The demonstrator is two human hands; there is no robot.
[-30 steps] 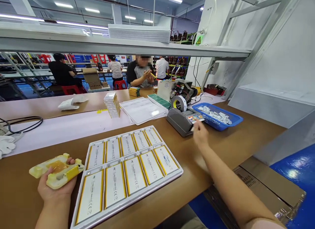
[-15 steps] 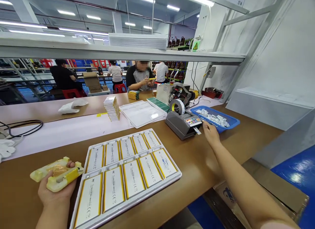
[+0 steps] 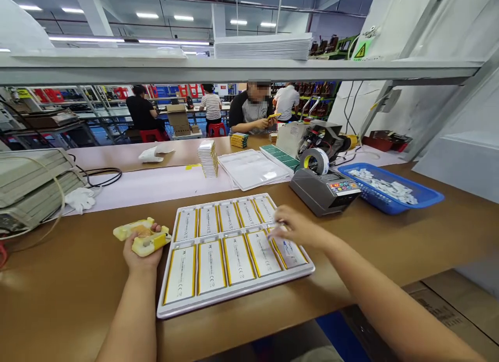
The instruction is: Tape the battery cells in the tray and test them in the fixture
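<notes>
My left hand [image 3: 142,250] is wrapped round a pale yellow plastic holder [image 3: 150,242] with raised ends and an amber patch in its middle, left of the tray. A white tray [image 3: 237,287] bears two rows of flat white battery packs [image 3: 210,263] with yellow edges and printed labels. Above the tray's right end is my right hand [image 3: 298,228], slightly blurred, its fingers pinched together. A small strip of tape seems to be in the pinch, mostly hidden. The grey tape dispenser [image 3: 323,190], with a tape roll [image 3: 315,161] on top, stands beyond this hand.
A blue basket [image 3: 390,188] of small white pieces stands at the right. Behind the tray are clear plastic trays [image 3: 253,169], a stack of battery packs [image 3: 208,158] and a machine [image 3: 312,138]. A glove [image 3: 80,198] and grey equipment [image 3: 33,188] lie left. A co-worker [image 3: 253,112] sits opposite.
My right hand has moved left from the dispenser to over the tray. The tape strip that stuck out of the dispenser is gone from its mouth. The view has turned left; my left hand keeps its holder.
</notes>
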